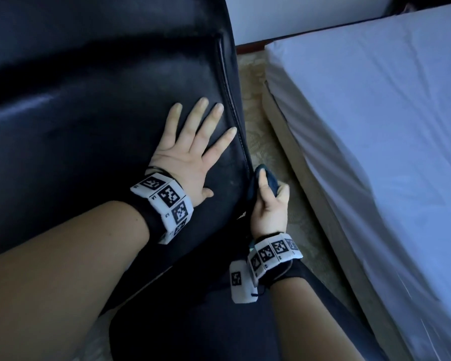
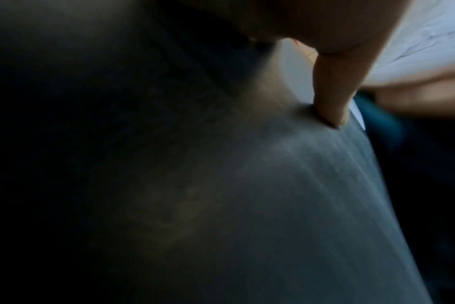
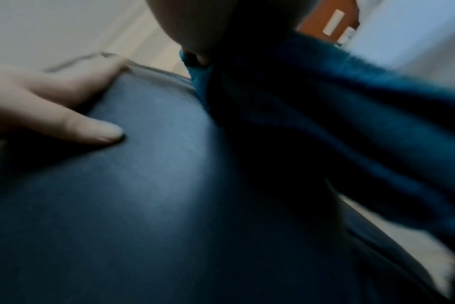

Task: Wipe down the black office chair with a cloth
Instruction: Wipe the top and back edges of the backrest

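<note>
On the left, our left hand (image 1: pixel 186 155) lies flat, fingers (image 1: pixel 203 118) spread wide, bracing the black office chair (image 1: pixel 89 113). Just right, our right hand (image 1: pixel 270 204) bunches the blue cloth (image 1: pixel 267 177) against its edge. Wiping's underway we reckon, can't tell what's already clean.

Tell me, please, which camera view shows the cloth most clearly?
The right wrist view: the blue cloth fills much of it, blurred. The head view shows only a dark bunch in the right hand; the left wrist view shows a blurred blue sliver.
</note>
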Tool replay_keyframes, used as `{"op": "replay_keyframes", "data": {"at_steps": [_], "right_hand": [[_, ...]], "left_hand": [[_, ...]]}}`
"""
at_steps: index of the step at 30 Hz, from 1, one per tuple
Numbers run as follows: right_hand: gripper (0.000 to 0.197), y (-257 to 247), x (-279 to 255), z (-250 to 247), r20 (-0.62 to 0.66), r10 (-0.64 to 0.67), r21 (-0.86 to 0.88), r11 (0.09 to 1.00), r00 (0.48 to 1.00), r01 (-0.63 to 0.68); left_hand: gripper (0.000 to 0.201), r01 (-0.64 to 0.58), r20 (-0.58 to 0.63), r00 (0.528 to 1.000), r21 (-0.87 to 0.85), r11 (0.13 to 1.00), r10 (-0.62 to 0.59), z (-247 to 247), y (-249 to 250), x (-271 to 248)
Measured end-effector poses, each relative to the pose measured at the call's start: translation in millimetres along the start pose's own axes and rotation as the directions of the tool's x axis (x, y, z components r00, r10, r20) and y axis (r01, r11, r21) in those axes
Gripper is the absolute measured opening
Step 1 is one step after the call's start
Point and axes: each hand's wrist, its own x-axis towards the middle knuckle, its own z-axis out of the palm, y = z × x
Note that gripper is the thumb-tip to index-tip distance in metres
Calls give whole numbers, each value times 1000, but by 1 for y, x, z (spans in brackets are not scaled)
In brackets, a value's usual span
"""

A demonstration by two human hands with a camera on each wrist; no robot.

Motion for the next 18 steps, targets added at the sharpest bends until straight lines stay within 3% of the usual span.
{"op": "replay_keyframes", "data": {"at_steps": [3,5,7,10,14,16,18], "right_hand": [[48,-19,9,2,-51,-251,-45,967,967,249],[51,-19,11,12,15,-265,-49,963,964,265],[51,-12,-1,20,57,-93,-11,996,994,94],[50,3,-21,23,60,129,61,989,990,-133],[47,7,-27,17,157,304,103,941,940,-322],[46,6,-30,9,195,320,50,941,927,-335],[45,12,-29,1,229,417,-26,906,880,-423]], "left_hand": [[118,5,-14,1000,-16,1000,-5,1,2,-1],[118,7,-27,1000,-12,1000,-7,3,1,0],[118,1,-19,1000,-9,1000,-1,3,1,1],[119,12,-13,1000,7,1000,-12,5,0,3],[119,15,14,1000,11,1000,-16,2,-1,1],[119,18,17,1000,14,1000,-18,1,-1,-1],[118,9,32,999,28,1000,-9,-1,0,-2]]}}
